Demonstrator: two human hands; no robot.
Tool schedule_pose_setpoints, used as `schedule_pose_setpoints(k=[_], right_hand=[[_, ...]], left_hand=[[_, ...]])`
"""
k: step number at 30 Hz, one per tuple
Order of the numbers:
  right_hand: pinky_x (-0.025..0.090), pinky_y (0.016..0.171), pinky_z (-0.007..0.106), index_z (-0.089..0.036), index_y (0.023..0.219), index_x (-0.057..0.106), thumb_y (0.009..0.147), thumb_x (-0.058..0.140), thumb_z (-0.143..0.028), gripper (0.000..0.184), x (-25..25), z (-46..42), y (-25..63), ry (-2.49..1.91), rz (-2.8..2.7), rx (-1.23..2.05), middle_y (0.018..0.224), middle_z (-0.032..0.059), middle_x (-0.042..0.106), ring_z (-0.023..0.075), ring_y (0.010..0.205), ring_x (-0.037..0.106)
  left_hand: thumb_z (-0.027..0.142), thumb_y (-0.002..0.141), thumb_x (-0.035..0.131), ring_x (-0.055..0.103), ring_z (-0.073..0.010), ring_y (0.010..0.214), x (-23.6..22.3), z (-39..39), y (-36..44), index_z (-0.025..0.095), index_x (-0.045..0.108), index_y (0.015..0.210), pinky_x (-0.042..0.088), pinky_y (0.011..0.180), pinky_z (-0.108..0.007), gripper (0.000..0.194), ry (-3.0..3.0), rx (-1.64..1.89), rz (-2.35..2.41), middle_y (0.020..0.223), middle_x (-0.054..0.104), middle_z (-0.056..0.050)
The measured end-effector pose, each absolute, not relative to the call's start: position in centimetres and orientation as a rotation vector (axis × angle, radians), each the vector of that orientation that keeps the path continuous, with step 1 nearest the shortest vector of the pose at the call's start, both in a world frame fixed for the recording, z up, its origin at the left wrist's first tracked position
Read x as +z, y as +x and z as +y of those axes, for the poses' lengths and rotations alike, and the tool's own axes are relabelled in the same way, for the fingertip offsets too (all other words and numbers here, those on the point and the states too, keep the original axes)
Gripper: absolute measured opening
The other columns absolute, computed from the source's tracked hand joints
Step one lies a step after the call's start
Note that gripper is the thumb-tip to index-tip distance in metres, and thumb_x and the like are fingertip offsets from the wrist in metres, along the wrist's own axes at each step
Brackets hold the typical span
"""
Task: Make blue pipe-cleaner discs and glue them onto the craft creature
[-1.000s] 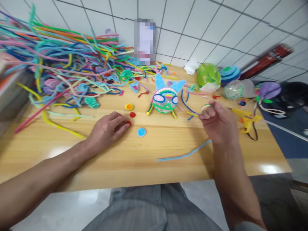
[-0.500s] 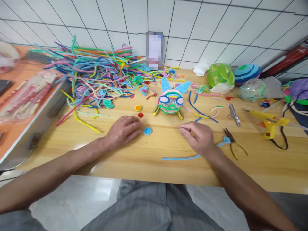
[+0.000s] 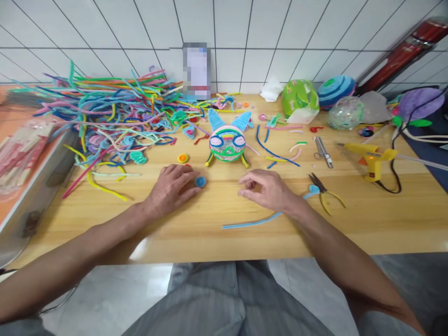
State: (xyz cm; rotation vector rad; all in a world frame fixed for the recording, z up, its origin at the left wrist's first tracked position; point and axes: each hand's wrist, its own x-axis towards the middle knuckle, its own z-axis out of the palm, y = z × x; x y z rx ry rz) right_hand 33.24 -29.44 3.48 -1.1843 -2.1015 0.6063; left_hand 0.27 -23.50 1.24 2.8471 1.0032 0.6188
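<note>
My left hand rests on the wooden table with its fingers slightly apart and bent, holding nothing. Its fingertips lie right beside a small blue pipe-cleaner coil, and its knuckles hide most of a red coil. A yellow and orange coil lies just behind that hand. Loosely curled, my right hand is empty, a gap showing between thumb and fingers. Between and beyond the hands stands a round pipe-cleaner figure with blue ears, ringed eyes and yellow-tipped legs. A straight blue pipe cleaner passes near my right wrist.
Yellow-handled pliers, a cutter-like metal tool and a yellow glue gun lie right. A heap of pipe cleaners fills the back left. A phone leans on the tiles, and decorated balls stand back right.
The view has swung right. My left hand has come closer to the blue coil and now covers most of the red one. My right thumb and fingers have parted a little.
</note>
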Motion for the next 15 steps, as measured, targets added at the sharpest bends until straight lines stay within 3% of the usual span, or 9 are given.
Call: schedule_pose_setpoints(k=[4,8,11,15], right_hand=[[0.047,0.078,0.03,-0.02,0.097,0.072,0.078,0.09,-0.034,0.03,4.4,-30.8,31.7,-1.11,-2.511,0.902,0.093,0.003,0.073,0.0198,0.087,0.067],[0.044,0.084,0.032,-0.019,0.088,0.069,0.093,0.073,-0.018,0.007,4.4,-32.0,30.2,-1.073,-2.67,0.859,0.09,0.0037,0.07,0.0191,0.088,0.064],[0.043,0.08,0.031,-0.018,0.086,0.066,0.1,0.063,-0.014,0.015,4.2,-32.1,30.0,-1.133,-2.654,0.826,0.087,0.0035,0.07,0.0178,0.083,0.063],[0.043,0.072,0.029,-0.021,0.095,0.065,0.101,0.061,-0.015,0.009,4.5,-31.7,30.2,-1.275,-2.494,0.748,0.088,0.0018,0.074,0.0174,0.081,0.068]], left_hand=[[0.037,0.104,0.061,0.067,-0.0266,0.099,2.3,-25.4,0.5,0.021,0.07,0.126,0.052,0.087,-0.042,0.029,2.761,0.682,0.943,0.109,0.073,-0.012],[0.031,0.106,0.056,0.069,-0.0234,0.095,3.0,-28.0,1.4,0.017,0.074,0.109,0.054,0.085,-0.037,0.023,2.669,0.62,0.842,0.101,0.074,-0.011],[0.031,0.108,0.054,0.069,-0.0197,0.088,3.6,-29.6,2.5,0.016,0.075,0.108,0.055,0.079,-0.031,0.026,2.521,0.522,0.79,0.094,0.073,-0.008],[0.033,0.105,0.058,0.068,-0.0152,0.079,4.4,-30.1,4.2,0.016,0.074,0.116,0.053,0.071,-0.026,0.025,2.279,0.442,0.808,0.092,0.073,-0.005]])
